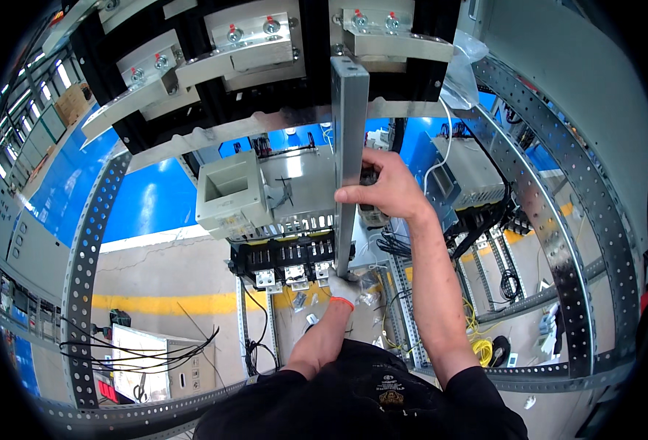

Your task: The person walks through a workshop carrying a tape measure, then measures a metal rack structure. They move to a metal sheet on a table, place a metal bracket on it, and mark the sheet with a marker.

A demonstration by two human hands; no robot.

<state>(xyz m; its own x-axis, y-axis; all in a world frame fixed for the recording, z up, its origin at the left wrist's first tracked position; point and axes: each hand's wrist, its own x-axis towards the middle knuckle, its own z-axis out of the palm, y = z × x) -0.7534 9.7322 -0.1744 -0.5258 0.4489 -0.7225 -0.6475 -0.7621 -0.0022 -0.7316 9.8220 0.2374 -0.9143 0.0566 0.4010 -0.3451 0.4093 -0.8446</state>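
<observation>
Right hand (392, 189): bare, grasping the bar (349, 121) about midway along. Thumb lies flat on the bar's face; the other fingers go round the right edge and are mostly hidden. Left hand (344, 285): in a pale glove with an orange cuff, at the bar's near end. Its fingers are hard to make out; cannot tell whether they close on the bar or only support it.

Bar: grey, straight, in the middle of the scene. Long axis runs near to far, almost without sideways slant. Far end looks broader and shows its end face; near end is partly lost at the glove. True lean cannot be told from this single view.

Far end overlaps the metal support (236, 129) and stands against the silver busbars (405, 46), covering part of them. Busbars and their black mounts are cut off at the far edge. A dark device behind the right hand is mostly covered, type unclear.

Left of bar: pale box (230, 192) with a square recess; nearer, black terminal block (287, 256), its right end meeting the bar in view. Right: grey unit (472, 170), white cable (447, 139) running past it; farther, clear plastic bag (465, 70). Outermost: perforated frame (98, 220), bent by the lens. Near left, black wires (155, 355); near right, yellow cable (482, 350).
</observation>
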